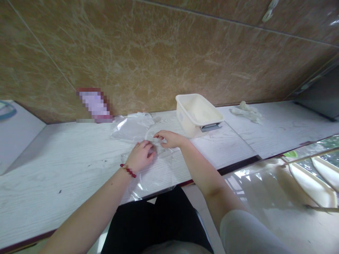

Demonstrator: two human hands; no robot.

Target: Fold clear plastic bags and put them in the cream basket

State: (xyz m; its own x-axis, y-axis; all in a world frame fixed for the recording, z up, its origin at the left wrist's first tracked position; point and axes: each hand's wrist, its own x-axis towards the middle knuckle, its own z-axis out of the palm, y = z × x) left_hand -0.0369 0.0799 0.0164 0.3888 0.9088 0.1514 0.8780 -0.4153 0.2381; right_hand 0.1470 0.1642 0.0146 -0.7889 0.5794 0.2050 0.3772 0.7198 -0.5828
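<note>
A clear plastic bag (159,173) lies crumpled on the white wood-grain counter, reaching to its front edge. My left hand (140,156), with a red bead bracelet at the wrist, rests on this plastic with thumb and fingers apart. Just to its right, my right hand (171,139) hovers low over the upper part of the bag, fingers bent and thumb apart. Any thin film between the fingers is too transparent to make out. Behind the hands, more clear plastic (134,126) lies flat near the wall.
A cream plastic bin (198,114) with a grey latch stands right of my hands. Beyond it lies a crumpled whitish glove-like item (246,112). A blurred red-edged object (95,105) leans on the marbled wall. At far left is a white box (19,135).
</note>
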